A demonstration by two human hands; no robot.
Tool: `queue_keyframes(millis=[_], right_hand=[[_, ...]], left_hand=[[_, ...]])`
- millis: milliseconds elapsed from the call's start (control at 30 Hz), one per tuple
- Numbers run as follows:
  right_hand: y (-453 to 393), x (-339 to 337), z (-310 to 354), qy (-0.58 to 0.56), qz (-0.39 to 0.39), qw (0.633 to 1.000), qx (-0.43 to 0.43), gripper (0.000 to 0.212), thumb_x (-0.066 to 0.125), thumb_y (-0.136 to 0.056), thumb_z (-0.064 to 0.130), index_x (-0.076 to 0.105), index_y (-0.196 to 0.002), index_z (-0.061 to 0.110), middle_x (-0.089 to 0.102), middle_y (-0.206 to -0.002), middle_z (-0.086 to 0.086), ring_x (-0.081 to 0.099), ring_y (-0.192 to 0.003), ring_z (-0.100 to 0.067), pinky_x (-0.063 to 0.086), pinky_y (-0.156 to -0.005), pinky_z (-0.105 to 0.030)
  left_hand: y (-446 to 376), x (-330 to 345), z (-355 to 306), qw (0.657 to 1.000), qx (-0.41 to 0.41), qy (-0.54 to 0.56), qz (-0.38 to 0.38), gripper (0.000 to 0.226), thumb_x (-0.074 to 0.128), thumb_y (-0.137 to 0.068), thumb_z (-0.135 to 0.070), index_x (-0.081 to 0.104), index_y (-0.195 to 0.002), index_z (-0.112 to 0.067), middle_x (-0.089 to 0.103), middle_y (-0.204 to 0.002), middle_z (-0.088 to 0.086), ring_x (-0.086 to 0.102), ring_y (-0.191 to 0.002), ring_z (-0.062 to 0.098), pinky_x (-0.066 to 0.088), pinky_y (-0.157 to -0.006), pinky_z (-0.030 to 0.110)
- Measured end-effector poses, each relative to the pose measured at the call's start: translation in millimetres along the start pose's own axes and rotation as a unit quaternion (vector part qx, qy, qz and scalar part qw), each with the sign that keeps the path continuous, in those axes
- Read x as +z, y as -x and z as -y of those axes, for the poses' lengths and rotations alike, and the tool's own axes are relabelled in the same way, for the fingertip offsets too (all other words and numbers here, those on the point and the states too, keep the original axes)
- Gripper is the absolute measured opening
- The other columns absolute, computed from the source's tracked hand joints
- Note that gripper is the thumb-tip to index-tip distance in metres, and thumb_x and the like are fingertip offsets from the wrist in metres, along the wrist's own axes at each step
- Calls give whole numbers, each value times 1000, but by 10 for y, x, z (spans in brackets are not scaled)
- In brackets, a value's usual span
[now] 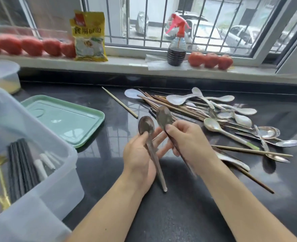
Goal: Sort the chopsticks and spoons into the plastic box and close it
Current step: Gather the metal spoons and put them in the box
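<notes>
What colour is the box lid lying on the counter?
Pale mint green; the lid shows best in the head view, beside the plastic box.

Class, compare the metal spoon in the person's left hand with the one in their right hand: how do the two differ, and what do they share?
The left spoon has its bowl lower and nearer the green lid; the right spoon has its bowl higher, by the pile. The left spoon's handle shows fully past the left hand; the right spoon's handle is blurred beneath the right hand. Both are dark metal, bowls up.
</notes>
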State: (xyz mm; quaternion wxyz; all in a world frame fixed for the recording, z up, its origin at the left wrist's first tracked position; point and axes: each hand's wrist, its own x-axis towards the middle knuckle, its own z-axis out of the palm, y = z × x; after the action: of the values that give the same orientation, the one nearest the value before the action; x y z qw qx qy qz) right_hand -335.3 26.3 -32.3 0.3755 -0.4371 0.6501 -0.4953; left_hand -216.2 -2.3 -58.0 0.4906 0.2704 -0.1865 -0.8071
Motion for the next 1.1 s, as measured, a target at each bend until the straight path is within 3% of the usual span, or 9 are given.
queue_keyframes(millis=[133, 333, 567, 667, 733, 833, 900, 1033, 1100], right_hand=[[46, 81, -62, 14, -16, 1000, -15, 21, 58, -97, 9, 62, -79, -1, 76, -76, -13, 73, -63, -30, 60, -60, -37], [4, 132, -218, 167, -26, 984, -55, 39, 63, -94, 25, 54, -64, 2, 53, -60, 7, 49, -58, -9, 43, -64, -37], [14, 99, -230, 244, -15, 966, -86, 52, 63, -96, 38, 55, -52, 13, 63, -66, 6, 58, -62, -15, 49, -66, -40], [-4, -26, -160, 180, -29, 980, -81, 43, 61, -98, 38, 70, -66, 10, 73, -69, 1, 68, -67, -20, 56, -71, -42], [-16, -105, -127, 129, -78, 984, -93, 43, 61, -99, 32, 66, -63, 10, 68, -60, 8, 61, -56, -9, 51, -61, -30], [-29, -131, -144, 137, -120, 976, -123, 47, 60, -100, 31, 54, -61, 5, 43, -49, 10, 39, -49, -6, 35, -53, -26], [-21, -109, -157, 140, -118, 974, -131, 41, 60, -101, 30, 59, -66, 8, 46, -50, 10, 41, -50, -4, 37, -54, -25], [8, -47, -150, 149, -81, 976, -136, 12, 62, -99, 27, 70, -92, 22, 70, -75, 11, 64, -67, -1, 50, -63, -17], [16, -26, -167, 174, -56, 974, -136, 15, 65, -98, 26, 71, -111, 23, 68, -92, 10, 66, -76, 1, 51, -66, -13]], left_hand=[[-16, -12, 26, 1000, -22, 6, 9, 35, 35, -107, -8, 63, -123, 4, 74, -109, 20, 74, -96, 30, 56, -89, 45], [0, -1, 25, 998, -50, 24, 21, 40, 38, -108, -20, 66, -117, 6, 72, -117, 21, 72, -109, 28, 56, -95, 37], [-2, 14, 59, 997, -47, -55, 6, 31, 38, -110, -12, 64, -118, 2, 75, -105, 15, 75, -96, 21, 61, -85, 32], [14, 9, 38, 996, -52, -71, 22, 33, 36, -110, -14, 61, -125, 2, 75, -112, 18, 74, -104, 26, 58, -96, 40], [19, 6, 32, 995, -55, -75, 32, 35, 37, -111, -16, 60, -126, 4, 73, -116, 22, 73, -107, 31, 58, -96, 44], [15, -3, 25, 994, -55, -86, 35, 34, 40, -109, -18, 62, -124, 4, 73, -106, 20, 75, -90, 29, 64, -80, 40], [6, -14, 29, 992, -55, -107, 39, 32, 41, -109, -18, 64, -123, 1, 73, -98, 15, 73, -78, 23, 62, -69, 34], [-8, -22, 56, 990, -52, -121, 47, 24, 42, -107, -8, 62, -120, -3, 70, -90, 11, 59, -61, 16, 46, -60, 30], [-17, -26, 69, 989, -55, -121, 66, 25, 42, -106, -3, 59, -124, 3, 62, -77, 10, 50, -55, 14, 39, -53, 27]])
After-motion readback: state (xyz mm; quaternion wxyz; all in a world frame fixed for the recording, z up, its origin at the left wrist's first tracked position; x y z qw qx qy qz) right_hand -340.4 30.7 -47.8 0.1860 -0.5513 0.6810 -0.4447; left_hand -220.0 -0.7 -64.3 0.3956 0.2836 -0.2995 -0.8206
